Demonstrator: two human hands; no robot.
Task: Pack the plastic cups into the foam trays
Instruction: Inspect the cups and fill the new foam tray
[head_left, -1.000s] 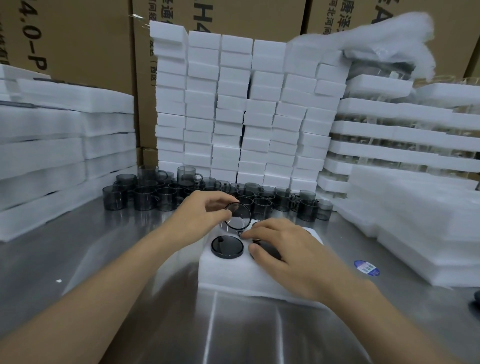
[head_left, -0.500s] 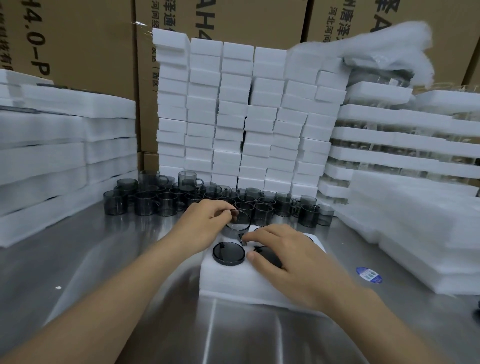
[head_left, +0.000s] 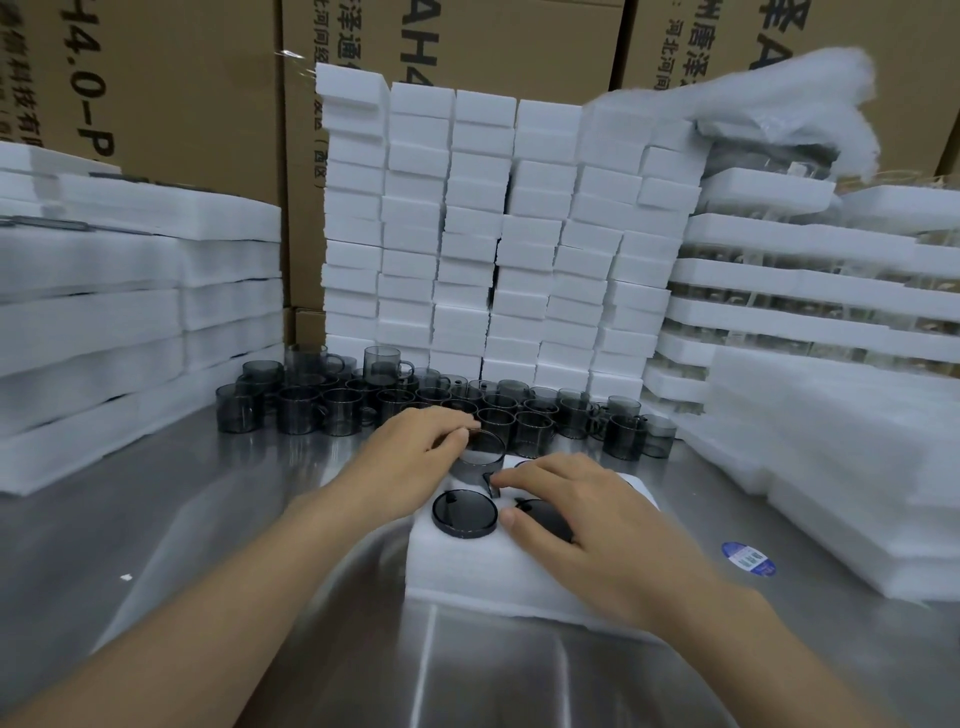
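My forearms come in from the bottom corners of the frame over the steel worktop (head_left: 234, 519) and meet at the tray (head_left: 467, 577), a white foam block lying just below the centre. My right hand (head_left: 587, 525) lies flat on the tray's right half. Its fingers are spread and loose and grip nothing, and it covers most of a dark cup (head_left: 548, 522) sunk in the foam. At the tray's near left is the seated cup (head_left: 464, 513), showing as a dark round disc set in its hole, just beside my right thumb. Just above it, my left hand (head_left: 415, 457) pinches the rim of the held cup (head_left: 480, 457) between thumb and curled fingers. That one is smoky grey and stands level at the tray's far left, though I cannot tell how deep it sits in the foam. My right forefinger reaches its handle; whether it touches I cannot tell. Right of the tray a blue sticker (head_left: 748, 558) lies on the worktop, and a small white scrap (head_left: 126, 577) lies at lower left. Past the tray, across the middle of the frame, the loose cups (head_left: 337, 410) stand in a crowded band, handles turned every way. Behind them white foam blocks (head_left: 493, 234) rise in a wall at centre. Foam sheets (head_left: 104, 291) are piled at left, and at right stand foam layers (head_left: 779, 280) with clear things between them. Brown cartons (head_left: 171, 78) with printed lettering fill the top.
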